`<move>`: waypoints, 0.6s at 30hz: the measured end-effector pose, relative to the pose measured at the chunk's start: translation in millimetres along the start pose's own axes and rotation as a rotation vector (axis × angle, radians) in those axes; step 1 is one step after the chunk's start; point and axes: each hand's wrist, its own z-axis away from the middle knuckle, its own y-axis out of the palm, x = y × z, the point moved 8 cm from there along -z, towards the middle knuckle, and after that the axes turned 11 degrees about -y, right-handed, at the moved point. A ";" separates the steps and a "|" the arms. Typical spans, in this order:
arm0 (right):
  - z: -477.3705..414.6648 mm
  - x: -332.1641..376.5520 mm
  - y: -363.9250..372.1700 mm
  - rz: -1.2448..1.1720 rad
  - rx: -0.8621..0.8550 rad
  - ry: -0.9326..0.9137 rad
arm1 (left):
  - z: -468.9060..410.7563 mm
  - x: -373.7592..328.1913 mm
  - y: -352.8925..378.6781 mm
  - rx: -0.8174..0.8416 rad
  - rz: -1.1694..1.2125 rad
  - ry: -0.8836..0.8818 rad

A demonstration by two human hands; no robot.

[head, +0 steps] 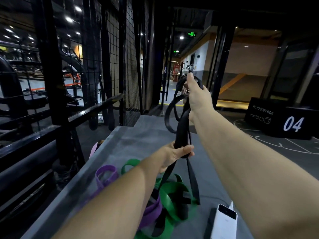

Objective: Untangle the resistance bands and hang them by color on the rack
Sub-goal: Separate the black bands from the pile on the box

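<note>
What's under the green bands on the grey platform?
A purple band and black band loops show beneath the green bands, on the grey platform. The left forearm hides the rest.

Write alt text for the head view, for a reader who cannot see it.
Two bare hands hold a black rubber resistance band above a grey platform: the right hand holds its upper loops, the left hand grips it lower down. Beneath, purple rubber bands and green rubber bands lie tangled on the platform.
</note>
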 end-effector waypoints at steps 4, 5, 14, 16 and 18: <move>-3.8 13.9 -26.4 0.033 -0.097 -0.016 | 6.1 7.7 -10.7 0.033 -0.119 -0.089; -5.2 17.3 -33.2 0.056 -0.117 -0.032 | 8.2 12.0 -12.7 0.032 -0.168 -0.118; -3.7 25.0 -41.1 0.610 0.091 -0.260 | 16.8 11.5 -53.9 -0.140 0.247 -0.212; -4.0 8.3 -41.8 0.716 0.171 -0.237 | 19.1 2.9 -59.7 -0.131 0.316 -0.210; -2.9 -9.9 -40.7 0.717 0.264 -0.192 | 19.7 -8.5 -67.8 -0.144 0.363 -0.179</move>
